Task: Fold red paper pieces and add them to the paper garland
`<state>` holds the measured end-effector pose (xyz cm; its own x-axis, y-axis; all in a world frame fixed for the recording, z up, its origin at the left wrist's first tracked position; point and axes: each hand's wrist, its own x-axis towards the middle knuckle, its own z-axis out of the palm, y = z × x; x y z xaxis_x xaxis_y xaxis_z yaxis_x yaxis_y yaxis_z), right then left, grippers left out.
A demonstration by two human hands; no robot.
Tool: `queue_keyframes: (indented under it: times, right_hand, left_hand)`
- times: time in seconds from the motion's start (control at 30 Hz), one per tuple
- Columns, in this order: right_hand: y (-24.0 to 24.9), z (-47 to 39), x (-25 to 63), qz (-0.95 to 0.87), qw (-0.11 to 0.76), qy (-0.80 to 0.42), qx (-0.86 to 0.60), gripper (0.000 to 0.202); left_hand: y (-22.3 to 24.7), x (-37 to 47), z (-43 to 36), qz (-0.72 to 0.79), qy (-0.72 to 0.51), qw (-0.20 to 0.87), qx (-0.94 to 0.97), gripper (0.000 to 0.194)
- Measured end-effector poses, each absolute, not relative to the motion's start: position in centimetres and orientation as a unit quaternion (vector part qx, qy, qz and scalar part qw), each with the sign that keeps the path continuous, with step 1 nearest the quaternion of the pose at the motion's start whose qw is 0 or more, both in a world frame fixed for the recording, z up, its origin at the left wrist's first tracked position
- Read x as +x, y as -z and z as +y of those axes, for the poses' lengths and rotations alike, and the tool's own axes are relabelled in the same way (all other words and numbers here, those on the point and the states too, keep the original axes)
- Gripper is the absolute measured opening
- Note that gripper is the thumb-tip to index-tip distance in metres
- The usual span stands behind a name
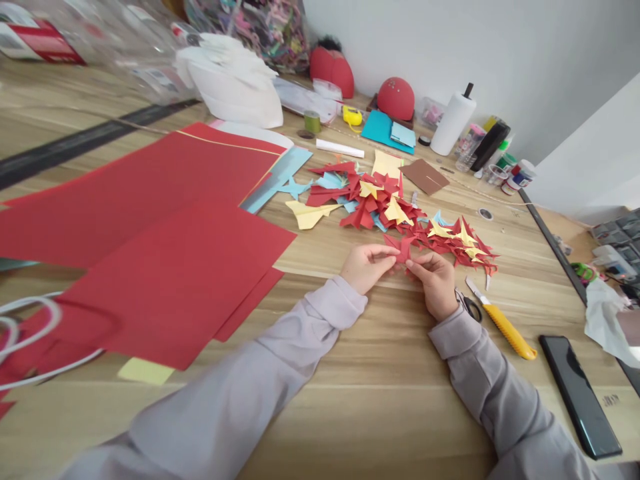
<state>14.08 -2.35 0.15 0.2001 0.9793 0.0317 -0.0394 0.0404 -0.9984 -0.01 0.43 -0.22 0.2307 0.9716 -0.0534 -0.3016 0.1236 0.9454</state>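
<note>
A small folded piece of red paper (pixel 405 249) is held between my two hands, just in front of a pile of folded paper shapes (pixel 365 193) in red, yellow and light blue. My left hand (pixel 369 267) pinches its left side between thumb and fingers. On the other side, my right hand (pixel 434 280) pinches the lower right edge. A second cluster of red and yellow folded shapes (pixel 457 241) lies just beyond my right hand. Black-handled scissors (pixel 471 309) lie partly hidden beside my right wrist.
Large red sheets (pixel 175 280) cover the left of the table (pixel 370 413). To the right are a yellow utility knife (pixel 509 331) and a black phone (pixel 580 397). Bottles, a white roll (pixel 453 123) and tape (pixel 353 117) stand along the back.
</note>
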Motion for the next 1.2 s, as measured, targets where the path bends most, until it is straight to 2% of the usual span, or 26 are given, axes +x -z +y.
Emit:
queue_keyframes:
  times: [0.2, 0.53, 0.83, 1.2]
  right_hand:
    - [-0.08, -2.56, 14.07, -0.472, 0.551, -0.444, -0.526, 0.022]
    - [0.0, -2.5, 14.24, -0.487, 0.539, -0.456, -0.515, 0.023]
    - [-0.08, -2.35, 14.37, -0.469, 0.529, -0.498, -0.502, 0.031]
    - [-0.39, -2.31, 14.41, -0.451, 0.538, -0.503, -0.503, 0.031]
  left_hand:
    - [0.79, 0.17, 0.45, 0.407, -0.498, 0.593, 0.485, 0.021]
    - [0.72, 0.17, 0.37, 0.409, -0.488, 0.617, 0.462, 0.022]
    - [0.51, 0.18, 0.34, 0.386, -0.482, 0.654, 0.437, 0.022]
    - [0.4, -0.04, 0.75, 0.366, -0.483, 0.674, 0.422, 0.016]
